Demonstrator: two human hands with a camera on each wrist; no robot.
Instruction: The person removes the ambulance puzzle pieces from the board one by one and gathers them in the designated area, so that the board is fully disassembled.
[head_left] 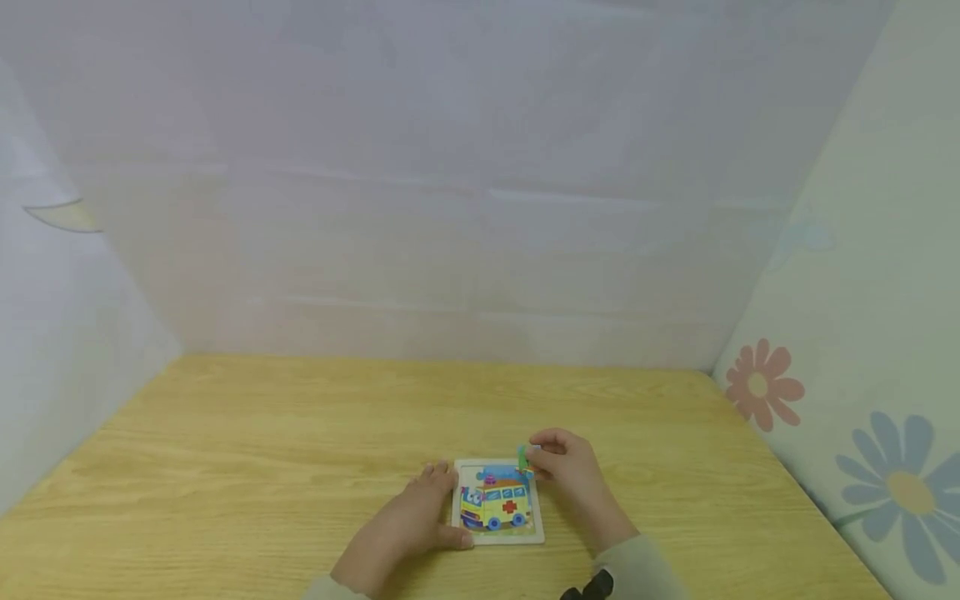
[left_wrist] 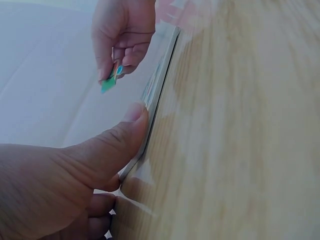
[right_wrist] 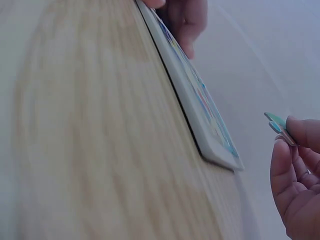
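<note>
A square jigsaw puzzle board (head_left: 510, 540) with a pale frame lies on the table, showing a yellow ambulance with a face and a red cross. My left hand (head_left: 408, 518) holds it at the left side, thumb at the near left corner and fingers along the left edge. Between the thumb and fingers of my right hand (head_left: 576, 473) is a puzzle piece (head_left: 522, 457), mostly green with some blue and orange. That hand is over the board's far right corner. In the right wrist view the pinched piece (right_wrist: 276, 120) is raised above the board's level.
The wooden table (head_left: 262, 450) reaches back to a pale sheet wall (head_left: 465, 208). On the right stands a wall printed with a red flower (head_left: 759, 385) and a blue flower (head_left: 909, 496). A moon shape (head_left: 67, 217) marks the left wall.
</note>
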